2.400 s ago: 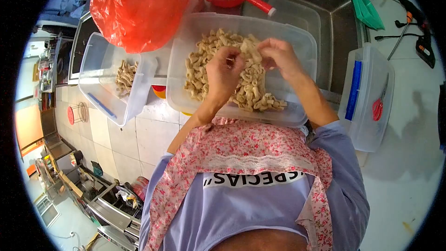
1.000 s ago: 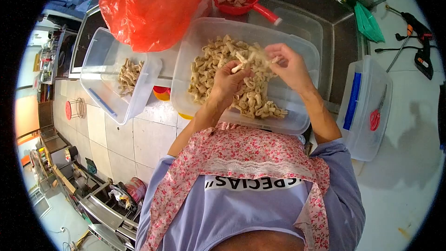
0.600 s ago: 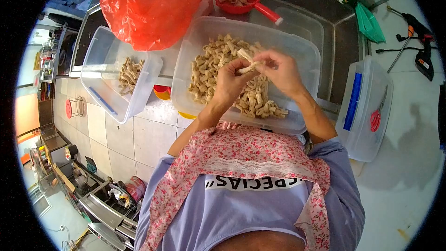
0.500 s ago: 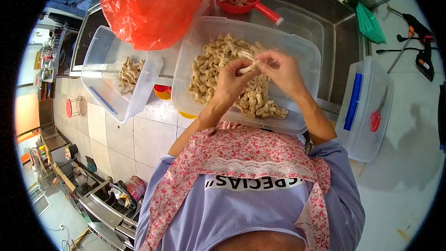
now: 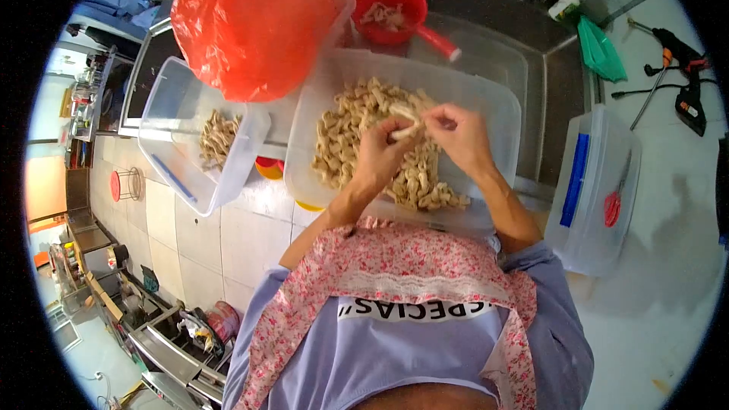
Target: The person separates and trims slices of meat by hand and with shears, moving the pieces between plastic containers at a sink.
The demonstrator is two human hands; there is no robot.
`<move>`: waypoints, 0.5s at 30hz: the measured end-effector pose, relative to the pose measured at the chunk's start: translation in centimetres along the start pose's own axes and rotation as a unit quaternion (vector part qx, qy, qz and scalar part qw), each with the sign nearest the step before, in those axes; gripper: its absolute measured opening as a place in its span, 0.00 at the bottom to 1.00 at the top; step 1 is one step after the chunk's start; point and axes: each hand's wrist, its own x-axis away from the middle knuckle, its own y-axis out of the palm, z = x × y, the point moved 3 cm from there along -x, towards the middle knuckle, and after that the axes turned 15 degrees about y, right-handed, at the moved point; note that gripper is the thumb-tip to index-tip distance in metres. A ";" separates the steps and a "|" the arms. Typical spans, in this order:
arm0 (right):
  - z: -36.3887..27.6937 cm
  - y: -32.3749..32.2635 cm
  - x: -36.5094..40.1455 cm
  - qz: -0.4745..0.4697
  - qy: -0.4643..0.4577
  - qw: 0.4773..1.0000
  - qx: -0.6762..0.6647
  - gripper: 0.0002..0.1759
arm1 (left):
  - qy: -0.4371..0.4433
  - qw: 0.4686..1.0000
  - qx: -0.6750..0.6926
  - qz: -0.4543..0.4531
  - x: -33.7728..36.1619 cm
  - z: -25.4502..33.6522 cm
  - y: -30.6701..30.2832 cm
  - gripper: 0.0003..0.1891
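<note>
Above a large clear plastic tub (image 5: 497, 106), my left hand (image 5: 381, 150) is closed around a pale, rope-like strip (image 5: 405, 115), which bends in a loop over the fingers. It looks like a length of intestine, but I cannot be sure. My right hand (image 5: 462, 135) pinches at the strip's right end with thumb and fingertips, close beside the left. Below both hands, a heap of beige knotted strips (image 5: 345, 125) covers much of the tub's floor. Some of the heap is hidden by my hands and wrists.
A smaller clear tub (image 5: 163, 121) at left holds more strips (image 5: 219, 139). A red plastic bag (image 5: 247, 26) bulges behind. The red dipper (image 5: 414, 1) contains pale pieces. At right stands a lidded clear box (image 5: 596, 190) with red-handled scissors (image 5: 612, 209) on it.
The whole view has tilted slightly, so the tubs and bag sit lower in the picture. Both hands stay at the strip, with the fingers shifting only a little.
</note>
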 end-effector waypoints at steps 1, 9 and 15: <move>0.1 0.1 -0.2 -0.028 0.031 0.999 -0.011 0.08 | -0.015 1.000 0.016 -0.005 0.1 -0.4 0.1 0.10; -0.1 -0.1 -0.8 0.040 -0.036 0.994 0.090 0.12 | 0.131 0.975 -0.166 0.071 -0.2 0.7 -0.2 0.08; -1.9 0.4 -0.4 0.026 -0.107 0.983 0.146 0.18 | 0.260 0.898 -0.355 0.016 -0.3 2.0 0.2 0.10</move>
